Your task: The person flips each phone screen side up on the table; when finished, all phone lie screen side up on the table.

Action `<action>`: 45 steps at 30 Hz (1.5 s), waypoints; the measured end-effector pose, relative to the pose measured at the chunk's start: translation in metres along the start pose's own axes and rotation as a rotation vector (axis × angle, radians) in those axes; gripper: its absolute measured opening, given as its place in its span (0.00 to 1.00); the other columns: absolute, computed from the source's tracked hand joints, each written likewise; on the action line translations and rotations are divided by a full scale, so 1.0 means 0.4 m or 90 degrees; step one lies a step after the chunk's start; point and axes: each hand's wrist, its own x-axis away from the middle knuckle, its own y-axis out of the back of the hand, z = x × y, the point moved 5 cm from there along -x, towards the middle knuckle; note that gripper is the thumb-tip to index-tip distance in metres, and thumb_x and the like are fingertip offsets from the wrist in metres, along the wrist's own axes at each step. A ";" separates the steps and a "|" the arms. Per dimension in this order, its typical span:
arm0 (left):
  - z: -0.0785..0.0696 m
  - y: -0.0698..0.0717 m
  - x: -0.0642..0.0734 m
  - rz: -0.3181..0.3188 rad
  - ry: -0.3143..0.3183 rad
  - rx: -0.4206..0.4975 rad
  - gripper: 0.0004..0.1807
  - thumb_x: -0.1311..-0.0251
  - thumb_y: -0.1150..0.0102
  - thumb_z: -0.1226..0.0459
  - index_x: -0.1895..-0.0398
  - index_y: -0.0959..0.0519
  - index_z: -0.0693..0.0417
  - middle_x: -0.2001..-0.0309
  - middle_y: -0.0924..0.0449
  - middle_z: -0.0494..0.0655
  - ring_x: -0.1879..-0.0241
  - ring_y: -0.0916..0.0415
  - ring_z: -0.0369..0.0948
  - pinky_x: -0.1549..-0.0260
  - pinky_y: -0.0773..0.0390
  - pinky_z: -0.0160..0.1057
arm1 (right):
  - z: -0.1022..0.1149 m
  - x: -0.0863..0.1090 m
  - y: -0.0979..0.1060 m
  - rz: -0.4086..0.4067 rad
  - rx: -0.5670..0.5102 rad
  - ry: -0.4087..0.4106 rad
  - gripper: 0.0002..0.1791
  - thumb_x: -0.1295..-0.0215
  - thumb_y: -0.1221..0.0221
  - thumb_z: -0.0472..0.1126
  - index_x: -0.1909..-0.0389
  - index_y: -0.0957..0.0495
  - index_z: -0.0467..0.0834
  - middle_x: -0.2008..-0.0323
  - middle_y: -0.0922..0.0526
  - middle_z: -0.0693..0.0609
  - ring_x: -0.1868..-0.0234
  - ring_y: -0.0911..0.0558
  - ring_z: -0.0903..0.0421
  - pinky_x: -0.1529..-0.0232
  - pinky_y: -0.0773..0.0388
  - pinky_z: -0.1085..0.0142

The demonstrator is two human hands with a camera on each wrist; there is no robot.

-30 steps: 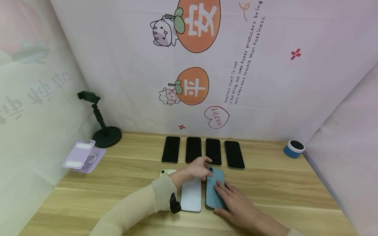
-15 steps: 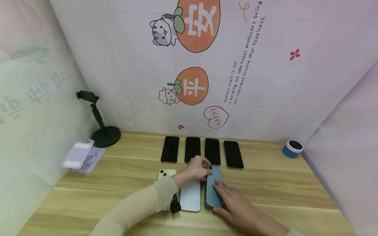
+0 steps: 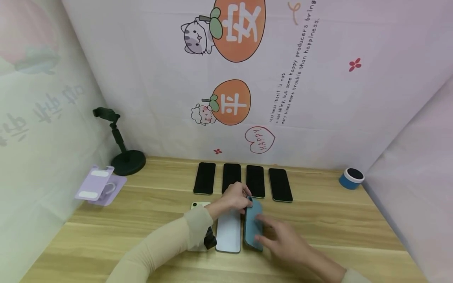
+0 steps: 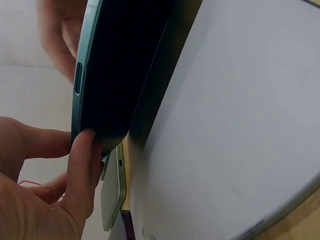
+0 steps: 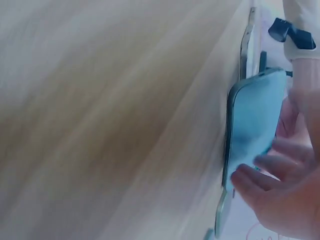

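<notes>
A blue phone point(image 3: 253, 226) is tilted up on its long edge, its back facing right and its dark screen point(image 4: 125, 60) showing in the left wrist view. My left hand point(image 3: 236, 197) pinches it near the camera end between thumb and fingers. Beside its blue back point(image 5: 256, 117), my right hand point(image 3: 283, 237) has loosely bent fingers; whether the fingertips touch it I cannot tell. A white phone point(image 3: 228, 236) lies back up just to the left. Farther left, a pale yellow-green phone point(image 3: 201, 204) is mostly hidden under my left sleeve.
Several phones with black screens up, such as the leftmost phone point(image 3: 204, 179), lie in a row behind my hands. A black stand point(image 3: 128, 162) and a purple phone holder point(image 3: 100, 186) are at the left. A blue and white round container point(image 3: 352, 179) sits far right.
The blue phone has gone from lying nearly flat to tilted on its left edge, lifted by my left hand. My right hand's fingers have drawn back from its back toward the right edge.
</notes>
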 end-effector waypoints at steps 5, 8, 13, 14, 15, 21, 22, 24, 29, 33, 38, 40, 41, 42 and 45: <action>-0.022 0.003 -0.004 -0.017 -0.026 -0.078 0.10 0.40 0.31 0.69 0.56 0.16 0.57 0.75 0.17 0.47 0.84 0.17 0.39 0.77 0.17 0.34 | 0.000 -0.005 0.011 -0.046 -0.255 -0.095 0.29 0.25 0.39 0.44 0.32 0.28 0.29 0.33 0.24 0.28 0.34 0.19 0.35 0.44 0.13 0.59; -0.040 0.006 -0.006 -0.026 -0.031 -0.124 0.08 0.41 0.33 0.69 0.58 0.16 0.56 0.77 0.16 0.46 0.82 0.14 0.42 0.75 0.18 0.31 | -0.006 -0.002 0.012 -0.057 -0.381 -0.182 0.30 0.24 0.40 0.42 0.30 0.32 0.28 0.33 0.23 0.28 0.37 0.16 0.40 0.44 0.13 0.57; -0.072 0.008 -0.008 -0.028 -0.029 -0.189 0.04 0.42 0.35 0.69 0.71 0.20 0.53 0.83 0.18 0.43 0.79 0.13 0.43 0.81 0.25 0.30 | -0.015 0.003 0.006 -0.045 -0.475 -0.255 0.35 0.24 0.41 0.44 0.27 0.38 0.26 0.39 0.17 0.31 0.43 0.12 0.49 0.44 0.13 0.53; -0.079 0.007 -0.008 -0.026 -0.030 -0.201 0.09 0.42 0.36 0.70 0.77 0.23 0.52 0.86 0.20 0.42 0.81 0.14 0.42 0.84 0.29 0.30 | -0.016 0.004 0.004 -0.041 -0.484 -0.261 0.36 0.24 0.41 0.45 0.27 0.38 0.26 0.40 0.16 0.33 0.44 0.12 0.50 0.44 0.13 0.54; -0.084 0.006 -0.009 -0.023 -0.032 -0.212 0.14 0.42 0.36 0.70 0.83 0.27 0.51 0.88 0.24 0.40 0.84 0.17 0.41 0.87 0.33 0.30 | -0.017 0.005 0.002 -0.037 -0.495 -0.267 0.36 0.24 0.41 0.45 0.26 0.39 0.26 0.40 0.15 0.34 0.44 0.12 0.50 0.45 0.13 0.54; -0.106 -0.019 -0.021 -0.008 -0.056 -0.270 0.32 0.43 0.39 0.71 0.99 0.43 0.45 0.97 0.43 0.36 0.95 0.48 0.32 0.92 0.49 0.29 | -0.027 0.008 -0.003 -0.034 -0.533 -0.281 0.35 0.23 0.42 0.44 0.26 0.40 0.26 0.41 0.15 0.40 0.45 0.12 0.53 0.46 0.12 0.60; -0.108 -0.023 -0.023 -0.008 -0.058 -0.274 0.32 0.43 0.40 0.70 0.99 0.43 0.45 0.97 0.43 0.36 0.95 0.48 0.32 0.92 0.49 0.29 | -0.028 0.008 -0.004 -0.036 -0.532 -0.283 0.35 0.23 0.41 0.44 0.26 0.39 0.26 0.41 0.15 0.40 0.45 0.12 0.53 0.47 0.12 0.61; -0.108 -0.031 -0.028 -0.009 -0.058 -0.268 0.32 0.41 0.39 0.69 0.99 0.42 0.46 0.98 0.39 0.36 0.96 0.41 0.34 0.92 0.49 0.30 | -0.030 0.008 -0.004 -0.044 -0.525 -0.293 0.35 0.24 0.40 0.45 0.27 0.37 0.27 0.40 0.15 0.39 0.44 0.12 0.52 0.48 0.12 0.62; -0.103 -0.048 -0.038 -0.018 -0.059 -0.206 0.21 0.38 0.35 0.66 0.88 0.30 0.52 0.89 0.21 0.43 0.84 0.15 0.39 0.86 0.29 0.30 | -0.041 0.012 0.002 -0.073 -0.503 -0.322 0.34 0.27 0.37 0.46 0.29 0.32 0.29 0.43 0.13 0.37 0.47 0.12 0.54 0.52 0.12 0.64; -0.098 -0.062 -0.047 -0.017 -0.067 -0.163 0.09 0.39 0.33 0.66 0.74 0.23 0.55 0.80 0.16 0.45 0.83 0.15 0.36 0.76 0.17 0.31 | -0.050 0.016 0.010 -0.099 -0.483 -0.335 0.34 0.30 0.34 0.44 0.31 0.30 0.29 0.45 0.12 0.38 0.50 0.11 0.55 0.54 0.11 0.63; -0.091 -0.079 -0.052 -0.002 -0.079 -0.140 0.05 0.38 0.34 0.66 0.69 0.21 0.55 0.78 0.15 0.45 0.85 0.18 0.33 0.75 0.18 0.30 | -0.058 0.018 0.016 -0.138 -0.456 -0.352 0.30 0.33 0.33 0.38 0.34 0.26 0.28 0.47 0.11 0.37 0.53 0.09 0.53 0.56 0.11 0.61; -0.088 -0.083 -0.051 0.007 -0.085 -0.133 0.04 0.36 0.34 0.65 0.65 0.19 0.57 0.74 0.14 0.46 0.84 0.18 0.33 0.75 0.17 0.30 | -0.061 0.020 0.017 -0.152 -0.448 -0.356 0.28 0.33 0.34 0.35 0.36 0.25 0.27 0.47 0.12 0.35 0.51 0.10 0.52 0.56 0.10 0.59; -0.087 -0.086 -0.050 0.013 -0.087 -0.130 0.04 0.35 0.35 0.65 0.62 0.18 0.57 0.71 0.13 0.47 0.84 0.17 0.33 0.74 0.17 0.30 | -0.063 0.021 0.017 -0.157 -0.441 -0.357 0.27 0.33 0.34 0.34 0.37 0.24 0.26 0.46 0.12 0.34 0.50 0.10 0.50 0.56 0.10 0.58; -0.085 -0.088 -0.050 0.020 -0.089 -0.131 0.06 0.34 0.35 0.65 0.59 0.17 0.58 0.68 0.12 0.48 0.83 0.17 0.33 0.73 0.16 0.30 | -0.065 0.022 0.017 -0.162 -0.432 -0.356 0.26 0.34 0.35 0.32 0.37 0.24 0.26 0.46 0.13 0.32 0.49 0.10 0.49 0.56 0.10 0.57; -0.082 -0.093 -0.042 0.037 -0.099 -0.149 0.11 0.33 0.36 0.64 0.50 0.16 0.59 0.62 0.10 0.50 0.79 0.14 0.34 0.66 0.14 0.32 | -0.075 0.028 0.016 -0.169 -0.414 -0.353 0.24 0.33 0.37 0.29 0.39 0.24 0.24 0.44 0.15 0.29 0.46 0.11 0.44 0.55 0.10 0.55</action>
